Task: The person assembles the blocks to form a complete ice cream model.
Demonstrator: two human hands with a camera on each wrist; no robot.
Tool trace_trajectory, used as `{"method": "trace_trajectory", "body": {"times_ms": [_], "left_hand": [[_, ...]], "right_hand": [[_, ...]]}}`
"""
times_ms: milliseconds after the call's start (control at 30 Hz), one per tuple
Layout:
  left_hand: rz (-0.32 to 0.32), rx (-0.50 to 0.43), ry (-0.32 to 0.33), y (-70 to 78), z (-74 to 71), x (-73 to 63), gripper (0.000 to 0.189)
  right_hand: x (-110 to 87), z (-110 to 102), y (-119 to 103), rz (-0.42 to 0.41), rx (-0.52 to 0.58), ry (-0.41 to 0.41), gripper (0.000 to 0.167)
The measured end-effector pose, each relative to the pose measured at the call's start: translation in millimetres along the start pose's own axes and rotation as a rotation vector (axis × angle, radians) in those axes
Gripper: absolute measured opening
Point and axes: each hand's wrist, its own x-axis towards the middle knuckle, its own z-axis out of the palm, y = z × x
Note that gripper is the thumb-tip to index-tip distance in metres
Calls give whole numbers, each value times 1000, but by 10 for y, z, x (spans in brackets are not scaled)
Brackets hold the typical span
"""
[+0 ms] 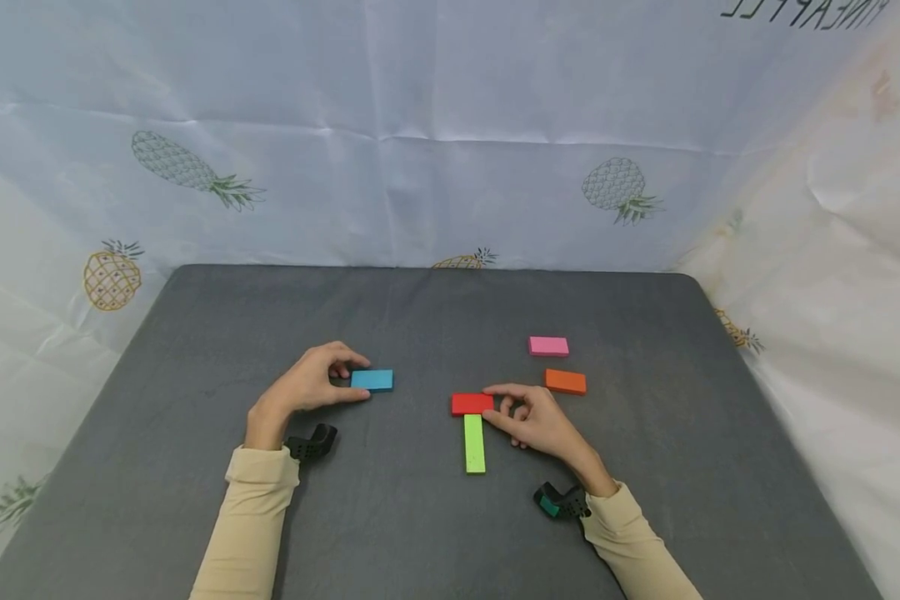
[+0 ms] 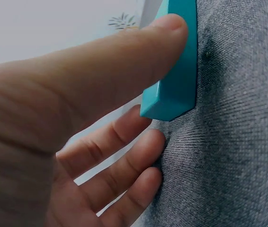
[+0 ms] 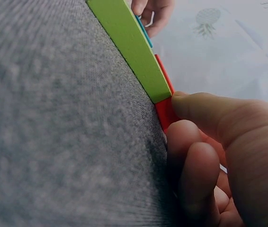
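Observation:
A blue block [image 1: 372, 381] lies flat on the grey table, its long side running left to right. My left hand [image 1: 311, 382] pinches it by its left end, thumb on the near side and a finger on the far side. Toward the middle, a red block [image 1: 471, 404] lies crosswise against the far end of a lime green block [image 1: 475, 444], so the two form a T. The right hand [image 1: 534, 419] pinches the right end of the red block between thumb and forefinger. In the right wrist view the thumb sits beside the joint with the green block [image 3: 134, 52].
An orange block [image 1: 566, 382] lies just beyond the right hand, with a pink block [image 1: 548, 347] farther back. A white cloth with pineapple prints [image 1: 390, 192] hangs behind the grey table [image 1: 390, 308] and down its sides. Each wrist wears a black camera mount [image 1: 312, 442].

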Motion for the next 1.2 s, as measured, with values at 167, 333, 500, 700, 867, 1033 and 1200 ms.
{"method": "trace_trajectory", "body": {"times_ms": [167, 333, 500, 700, 867, 1033, 1200], "left_hand": [[1, 9, -5, -9, 5, -9, 38], [4, 14, -10, -20, 20, -8, 36], [3, 14, -11, -22, 21, -12, 36], [13, 15, -8, -20, 12, -2, 34], [21, -3, 9, -13, 20, 5, 32], [28, -23, 17, 1, 24, 17, 32], [44, -26, 49, 19, 52, 43, 31]], "right_hand": [[-6, 13, -5, -6, -5, 5, 36], [-28, -1, 1, -8, 21, -5, 37], [-30, -4, 33, -28, 48, -12, 38], [-19, -12, 45, -28, 39, -14, 37], [-15, -20, 26, -25, 32, -13, 36], [-15, -16, 11, -20, 33, -10, 37], [-14, -13, 28, -20, 25, -12, 37]]}}
